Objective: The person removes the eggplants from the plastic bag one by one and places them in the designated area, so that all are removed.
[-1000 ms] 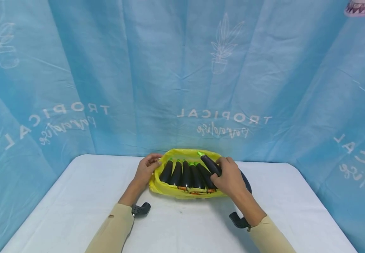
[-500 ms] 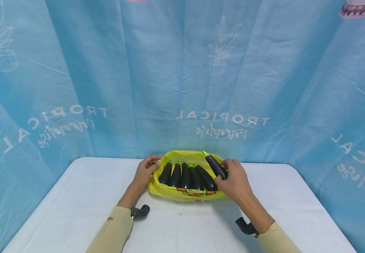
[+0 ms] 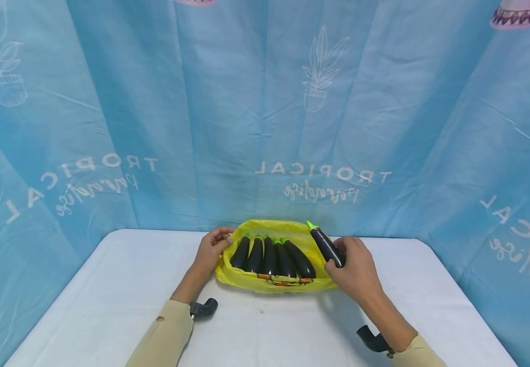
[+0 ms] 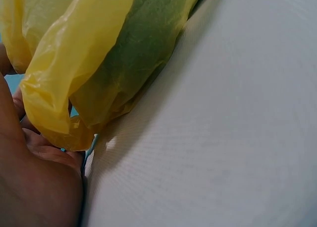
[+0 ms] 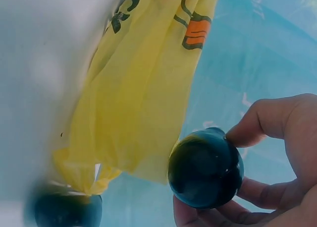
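Observation:
A yellow plastic bag (image 3: 232, 278) lies with its mouth spread on the white table. Several dark eggplants (image 3: 270, 257) with green stem ends lie side by side inside it. At the bag's left edge, my left hand (image 3: 209, 250) holds the plastic; the left wrist view shows its fingers partly behind the yellow film (image 4: 54, 103). My right hand (image 3: 354, 265) pinches another eggplant (image 3: 326, 247) by its thick end, thumb and fingers round it. That eggplant tilts over the bag's right side, stem end up. In the right wrist view its round end (image 5: 205, 172) faces the camera beside the bag.
A further dark, rounded eggplant end (image 5: 67, 209) shows blurred at the lower left of the right wrist view, beside the bag's handle. A blue printed curtain (image 3: 265, 127) hangs behind the table (image 3: 265, 326) and along both sides.
My right hand has moved right with its eggplant, away from the ones in the bag. The loose eggplant seen earlier behind that hand is now hidden in the head view. My left hand stays put.

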Available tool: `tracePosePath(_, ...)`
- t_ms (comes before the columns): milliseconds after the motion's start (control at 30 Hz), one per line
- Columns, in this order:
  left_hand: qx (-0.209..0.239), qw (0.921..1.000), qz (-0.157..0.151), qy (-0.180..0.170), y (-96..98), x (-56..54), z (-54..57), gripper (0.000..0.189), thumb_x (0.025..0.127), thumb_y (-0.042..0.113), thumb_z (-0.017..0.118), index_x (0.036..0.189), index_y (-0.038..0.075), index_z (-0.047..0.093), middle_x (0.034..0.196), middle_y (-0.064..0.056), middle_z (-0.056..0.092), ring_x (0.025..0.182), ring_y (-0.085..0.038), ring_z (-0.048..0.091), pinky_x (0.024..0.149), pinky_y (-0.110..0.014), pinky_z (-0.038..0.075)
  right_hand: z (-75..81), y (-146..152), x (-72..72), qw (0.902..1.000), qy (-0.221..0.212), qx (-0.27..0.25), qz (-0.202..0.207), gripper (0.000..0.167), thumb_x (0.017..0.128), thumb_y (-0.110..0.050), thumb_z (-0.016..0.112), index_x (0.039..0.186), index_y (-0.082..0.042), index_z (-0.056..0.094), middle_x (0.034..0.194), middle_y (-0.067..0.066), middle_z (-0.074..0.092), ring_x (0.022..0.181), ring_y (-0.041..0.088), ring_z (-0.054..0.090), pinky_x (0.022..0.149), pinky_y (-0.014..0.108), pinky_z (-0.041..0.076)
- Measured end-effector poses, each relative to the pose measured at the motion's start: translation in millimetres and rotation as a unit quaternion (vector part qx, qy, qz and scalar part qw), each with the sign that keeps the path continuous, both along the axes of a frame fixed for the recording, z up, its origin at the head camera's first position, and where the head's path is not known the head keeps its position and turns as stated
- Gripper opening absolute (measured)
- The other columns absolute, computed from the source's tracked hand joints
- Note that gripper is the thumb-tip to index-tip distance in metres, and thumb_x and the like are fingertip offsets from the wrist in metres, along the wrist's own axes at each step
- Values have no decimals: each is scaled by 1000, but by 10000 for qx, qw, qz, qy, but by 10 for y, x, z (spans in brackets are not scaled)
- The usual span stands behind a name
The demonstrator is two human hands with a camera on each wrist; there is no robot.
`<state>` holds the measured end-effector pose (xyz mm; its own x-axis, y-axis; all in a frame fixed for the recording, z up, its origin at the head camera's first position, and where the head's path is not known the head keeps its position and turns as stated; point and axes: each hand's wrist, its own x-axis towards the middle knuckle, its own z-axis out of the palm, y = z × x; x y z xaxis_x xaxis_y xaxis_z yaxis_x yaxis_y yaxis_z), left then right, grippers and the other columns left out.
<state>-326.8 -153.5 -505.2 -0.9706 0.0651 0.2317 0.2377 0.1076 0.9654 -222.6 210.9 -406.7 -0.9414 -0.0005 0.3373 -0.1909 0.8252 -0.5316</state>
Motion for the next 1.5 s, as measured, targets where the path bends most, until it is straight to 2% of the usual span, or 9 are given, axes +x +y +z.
tracePosePath(433,27,10000,-84,20,-19,-19,-1,32,104,8,60,135,0,65,111,-20,62,95,-22,58,82,-20,52,-44,207,81,9994,324,-137,-77,39,84,-12,76,120,-1,65,111,12,65,95,27,63,77,40,53)
tracePosePath(733,-53,9999,-50,150,-8,-32,3,30,103,9,60,132,2,67,108,-17,63,92,-21,58,81,-21,52,-56,392,135,9996,123,-138,-202,37,87,-11,74,121,0,65,115,15,65,97,28,63,76,39,55)
tracePosePath(1033,2,10000,-8,-8,-20,-18,-22,28,102,8,61,130,6,69,105,-13,63,94,-24,59,82,-22,54,-104,580,145,9994,-47,-71,-348,38,86,-12,73,122,1,65,115,18,66,98,30,64,74,39,56)
tracePosePath(1333,59,9999,-108,32,-1,-11,-4,30,103,10,62,132,2,67,109,-20,62,93,-21,58,81,-22,52,-183,726,73,9976,-282,-90,-629,39,86,-14,72,121,2,65,113,20,66,94,31,63,70,37,53)
tracePosePath(1500,33,9999,-157,34,-11,-5,5,30,103,10,62,132,2,67,108,-18,62,93,-22,58,81,-22,52,-240,799,6,9965,-384,-136,-734,40,86,-14,73,121,3,65,113,22,66,93,32,64,68,36,53)
